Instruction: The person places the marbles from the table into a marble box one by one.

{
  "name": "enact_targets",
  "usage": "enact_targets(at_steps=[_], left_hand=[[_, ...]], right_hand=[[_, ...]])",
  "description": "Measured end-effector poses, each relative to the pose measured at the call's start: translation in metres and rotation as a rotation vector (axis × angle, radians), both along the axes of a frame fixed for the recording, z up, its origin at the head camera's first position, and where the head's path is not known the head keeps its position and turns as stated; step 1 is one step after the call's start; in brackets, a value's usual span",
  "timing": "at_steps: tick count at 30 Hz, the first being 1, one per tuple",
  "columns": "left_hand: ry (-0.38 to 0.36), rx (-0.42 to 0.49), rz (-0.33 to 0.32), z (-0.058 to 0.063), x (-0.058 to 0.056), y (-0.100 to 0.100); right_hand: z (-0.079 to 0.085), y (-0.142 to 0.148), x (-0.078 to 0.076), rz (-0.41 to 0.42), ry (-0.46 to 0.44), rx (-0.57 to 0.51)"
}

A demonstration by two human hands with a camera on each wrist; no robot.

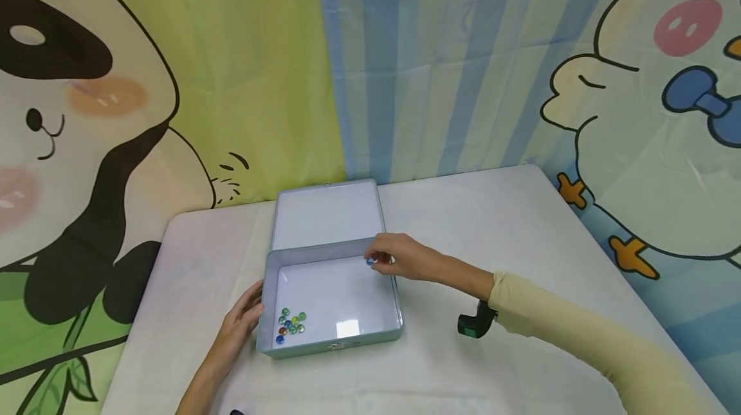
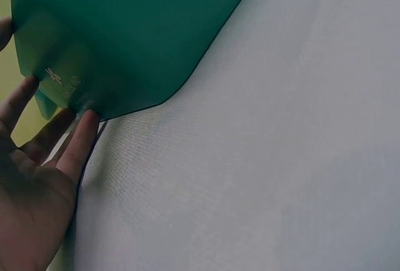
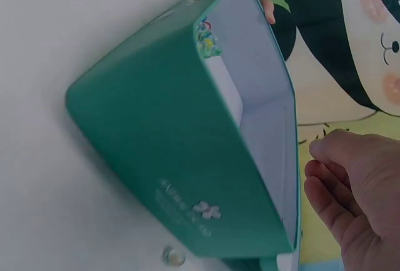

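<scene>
A shallow green tin box [image 1: 332,346] with a white inside stands on the table, its hinged lid [image 1: 327,215] folded back behind it. Several glass marbles [image 1: 292,322], green, blue and one orange, lie bunched in its near left corner. My left hand [image 1: 236,322] touches the box's left side with extended fingers; in the left wrist view its fingertips [image 2: 87,124] rest against the green wall. Over the right back part of the box, my right hand [image 1: 399,257] pinches a blue marble [image 1: 370,261] between thumb and fingers. The right wrist view shows that hand above the rim.
One clear marble [image 3: 174,256] sits on the table beside the box in the right wrist view. A white cloth [image 1: 463,222] covers the table. Behind it hang a yellow and blue striped curtain [image 1: 428,61] and cartoon panels. A black wrist device [image 1: 477,322] hangs under the right wrist.
</scene>
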State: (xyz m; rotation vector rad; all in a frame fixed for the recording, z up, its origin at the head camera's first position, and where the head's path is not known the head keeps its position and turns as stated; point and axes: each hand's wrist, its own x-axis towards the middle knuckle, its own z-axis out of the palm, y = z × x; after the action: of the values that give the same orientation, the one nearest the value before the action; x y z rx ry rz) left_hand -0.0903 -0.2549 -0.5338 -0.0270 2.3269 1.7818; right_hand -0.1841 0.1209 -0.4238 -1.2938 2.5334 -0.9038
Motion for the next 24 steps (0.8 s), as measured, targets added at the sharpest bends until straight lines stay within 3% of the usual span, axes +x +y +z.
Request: enact_targets(at_steps=[8,13,24], left_hand=[[-0.015,-0.011,0.016,0.001,0.0,0.001],[-0.024,-0.021,0.018,-0.001,-0.001,0.005],[-0.021,-0.023,0.025,-0.001,-0.001,0.002]], right_hand=[[0.0,-0.05,-0.013,0.121,0.032,0.062],[-0.005,-0.075,-0.022,0.141,0.022,0.135],[-0.039,-0.119,-0.036,0.164,0.019,0.347]])
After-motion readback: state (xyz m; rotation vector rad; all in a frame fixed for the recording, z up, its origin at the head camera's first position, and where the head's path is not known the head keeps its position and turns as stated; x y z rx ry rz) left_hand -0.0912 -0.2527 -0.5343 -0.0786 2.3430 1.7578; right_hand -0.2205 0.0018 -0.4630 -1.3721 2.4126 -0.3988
